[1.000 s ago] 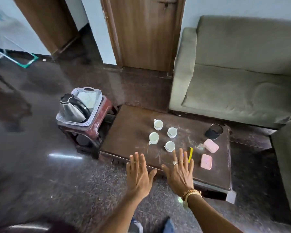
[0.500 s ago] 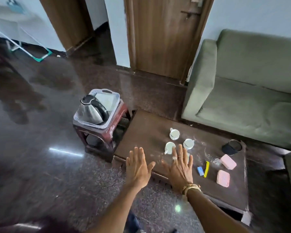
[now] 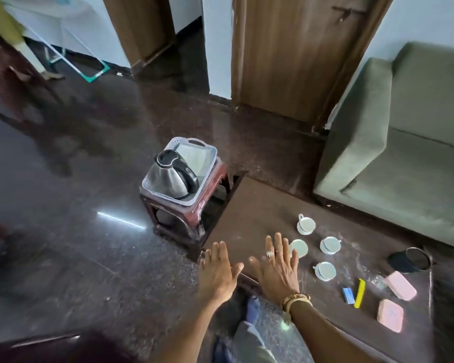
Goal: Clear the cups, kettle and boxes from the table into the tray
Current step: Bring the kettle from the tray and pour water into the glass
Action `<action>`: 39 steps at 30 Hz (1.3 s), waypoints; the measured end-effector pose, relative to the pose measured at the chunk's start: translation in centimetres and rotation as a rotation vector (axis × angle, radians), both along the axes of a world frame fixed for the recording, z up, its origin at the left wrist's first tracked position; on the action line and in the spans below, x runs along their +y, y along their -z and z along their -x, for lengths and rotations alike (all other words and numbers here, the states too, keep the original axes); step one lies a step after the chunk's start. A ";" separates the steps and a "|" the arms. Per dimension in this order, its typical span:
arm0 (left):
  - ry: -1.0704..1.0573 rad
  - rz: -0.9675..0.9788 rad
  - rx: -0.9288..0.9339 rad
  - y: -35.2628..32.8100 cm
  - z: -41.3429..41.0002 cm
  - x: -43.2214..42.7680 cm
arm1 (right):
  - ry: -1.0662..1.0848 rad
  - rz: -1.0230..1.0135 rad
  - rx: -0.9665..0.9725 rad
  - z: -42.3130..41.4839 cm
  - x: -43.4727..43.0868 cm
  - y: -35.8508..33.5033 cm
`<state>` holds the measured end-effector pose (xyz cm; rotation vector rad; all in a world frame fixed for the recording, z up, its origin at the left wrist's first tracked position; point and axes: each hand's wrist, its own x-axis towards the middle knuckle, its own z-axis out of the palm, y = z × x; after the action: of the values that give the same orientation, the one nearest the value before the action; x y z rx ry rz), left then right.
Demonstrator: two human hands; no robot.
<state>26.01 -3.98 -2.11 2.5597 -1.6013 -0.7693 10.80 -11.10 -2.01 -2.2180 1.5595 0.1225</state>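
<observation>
Both hands are stretched out flat, palms down, fingers spread, and neither has hold of anything. The left hand (image 3: 218,273) hovers over the near left corner of the low dark wooden bench (image 3: 260,213), partly out over the speckled floor. The right hand (image 3: 277,268), with a ring on one finger and a gold bangle at the wrist, is over the bench top, its fingertips just in front of one of the cups.

Four small white cups sit in a loose cluster on the bench: the far cup (image 3: 305,224), the cup by the fingers (image 3: 299,248), the right-hand cup (image 3: 330,245) and the near cup (image 3: 325,271). Further right lie two pink rounded boxes, one (image 3: 401,285) farther and one (image 3: 390,314) nearer, apart from each other. Between the cups and the boxes are a small blue packet (image 3: 348,295) and a yellow strip (image 3: 360,293), side by side. A black round container (image 3: 410,259) stands towards the far right of the bench.

The steel kettle with black lid and handle (image 3: 172,176) stands upright in the pale perforated plastic tray (image 3: 210,155), filling its near half. The tray rests on a dark red plastic stool (image 3: 210,205) just beside the bench's far left end. A green sofa (image 3: 404,158) sits beyond the bench on the right.
</observation>
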 end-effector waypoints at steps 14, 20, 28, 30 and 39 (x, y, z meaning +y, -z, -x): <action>-0.109 0.041 -0.102 -0.4 -9.7 -11.5 | -0.151 -0.036 -0.065 -11.2 -13.3 0.3; -0.091 0.086 -0.129 -0.1 -13.8 -16.1 | -0.159 -0.022 -0.055 -16.0 -17.2 0.2; 0.025 0.065 -0.085 2.3 -19.3 -20.8 | -0.064 -0.092 0.030 -21.8 -20.0 3.0; 0.048 0.116 -0.089 2.4 -21.5 -23.1 | -0.052 -0.089 0.034 -23.8 -21.8 3.6; 0.118 0.115 -0.174 1.3 -32.0 -33.6 | -0.049 -0.002 -0.051 -33.4 -30.7 3.3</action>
<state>58.02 -37.58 -3.40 2.5308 -1.8023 -0.4553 44.23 -41.83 -5.28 -2.2409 1.4780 0.0806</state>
